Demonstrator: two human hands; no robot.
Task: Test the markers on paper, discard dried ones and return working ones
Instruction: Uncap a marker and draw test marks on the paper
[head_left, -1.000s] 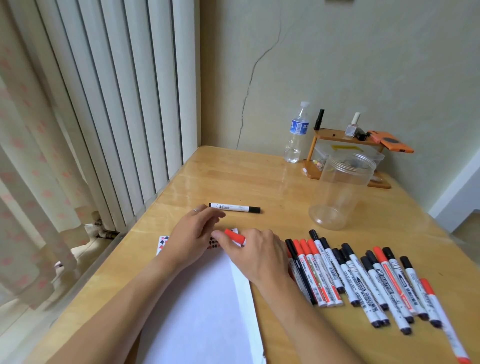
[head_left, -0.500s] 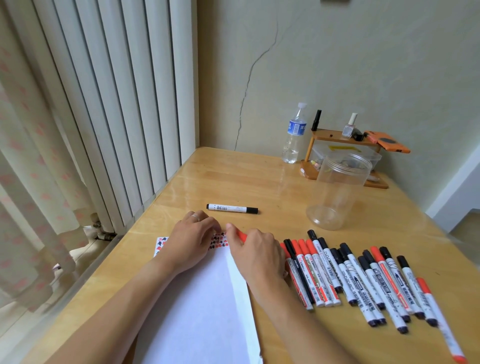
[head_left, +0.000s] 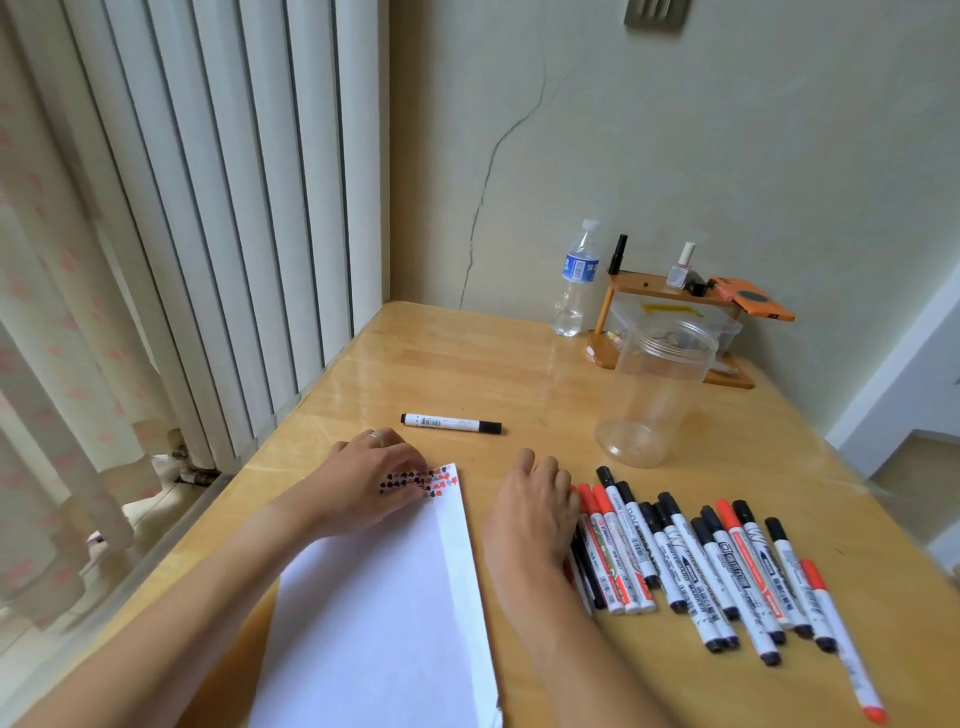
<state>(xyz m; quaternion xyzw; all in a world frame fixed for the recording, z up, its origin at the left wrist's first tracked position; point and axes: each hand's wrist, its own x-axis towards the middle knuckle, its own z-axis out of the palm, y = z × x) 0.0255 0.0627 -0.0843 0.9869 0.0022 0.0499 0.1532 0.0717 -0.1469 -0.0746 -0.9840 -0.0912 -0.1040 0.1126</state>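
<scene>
While the head camera looks down over a wooden table (head_left: 467, 374), the left hand (head_left: 371, 480) rests on the far end of a white sheet of paper (head_left: 384, 597), its fingers loosely bent and lying over a patch of small red and black test marks (head_left: 436, 480); it has nothing in its grasp, and a ring shows on one finger. The right hand (head_left: 532, 512) lies just right of the paper, knuckles up and fingers curled downward at the left end of the row of markers (head_left: 691, 561) — whether those fingers have hold of a marker cannot be told, since the hand's back hides them. The row holds white-barrelled markers with red or black caps, lying side by side and partly overlapping, fanning toward the table's right edge, with one red-capped marker (head_left: 836, 639) lying outermost. A single black-capped marker (head_left: 451, 423) lies alone beyond the left hand, well apart from the row. A clear plastic jar (head_left: 652, 395) stands upright and open-topped beyond the row, with no marker in it. Farther back, near the wall, a water bottle (head_left: 574, 280) stands beside a small wooden shelf (head_left: 670, 291) carrying a little bottle and an orange object — under it sits a clear box. White vertical blinds (head_left: 208, 208) hang at the left.
</scene>
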